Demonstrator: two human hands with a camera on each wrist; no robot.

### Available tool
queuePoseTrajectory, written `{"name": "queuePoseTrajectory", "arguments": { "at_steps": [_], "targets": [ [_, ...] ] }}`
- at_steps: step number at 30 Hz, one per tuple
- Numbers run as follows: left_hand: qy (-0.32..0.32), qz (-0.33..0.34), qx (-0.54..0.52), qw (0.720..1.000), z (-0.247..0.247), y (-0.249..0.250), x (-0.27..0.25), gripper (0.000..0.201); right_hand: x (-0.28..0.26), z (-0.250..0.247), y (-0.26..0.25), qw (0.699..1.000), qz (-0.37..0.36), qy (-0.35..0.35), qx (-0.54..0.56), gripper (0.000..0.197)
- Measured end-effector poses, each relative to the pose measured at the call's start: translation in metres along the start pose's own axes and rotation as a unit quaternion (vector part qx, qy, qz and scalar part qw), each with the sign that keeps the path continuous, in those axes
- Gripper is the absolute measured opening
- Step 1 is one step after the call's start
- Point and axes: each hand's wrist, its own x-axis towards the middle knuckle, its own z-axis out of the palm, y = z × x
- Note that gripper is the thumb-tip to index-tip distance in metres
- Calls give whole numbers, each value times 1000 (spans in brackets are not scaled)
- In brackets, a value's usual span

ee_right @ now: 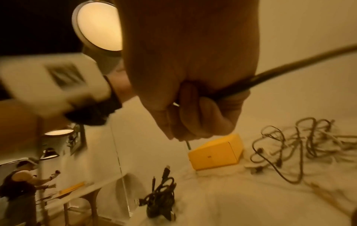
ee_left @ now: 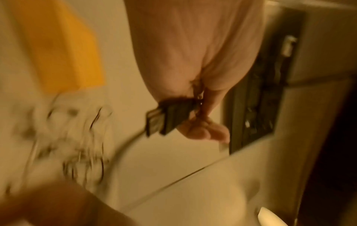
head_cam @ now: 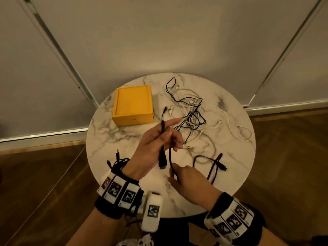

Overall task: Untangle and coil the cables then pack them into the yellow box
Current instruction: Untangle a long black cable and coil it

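Two hands are on one black cable (head_cam: 170, 158): my left hand (head_cam: 156, 144) has its fingers curled round the plug end, and my right hand (head_cam: 190, 181) pinches the cord lower down. I should wind slow, even loops and keep the cord loose, so it does not twist. The yellow box (head_cam: 133, 105) sits at ten o'clock on the worktop (head_cam: 230, 153), the tangled pile (head_cam: 192, 114) at one.

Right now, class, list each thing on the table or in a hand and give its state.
yellow box: lid on, resting on table.
black cable: held by left hand and right hand.
tangled cables: knotted, untouched.
coiled bundle: tied, on table.
second bundle: tied, on table.
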Motion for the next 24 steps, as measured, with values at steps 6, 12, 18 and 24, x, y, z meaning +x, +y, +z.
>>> {"name": "queuePoseTrajectory", "arguments": {
  "at_steps": [6, 12, 18, 24],
  "targets": [
    [-70, -17, 166, 984, 8, -16, -7, 49, -35, -31, -28, 991, -31, -133, 0, 32],
    [-135, -184, 356, 906, -20, -40, -27, 32, -38, -68, -14, 998, -56, -10, -22, 27],
    [-112, -252, 105, 955, 12, -27, -62, 52, -29, -88, 5, 972, -85, 35, 218, 33],
    [-149, -259, -64, 952, 23, -18, -70, 43, -27, -77, 5, 917, -56, 73, 389, 33]
  ]
}}
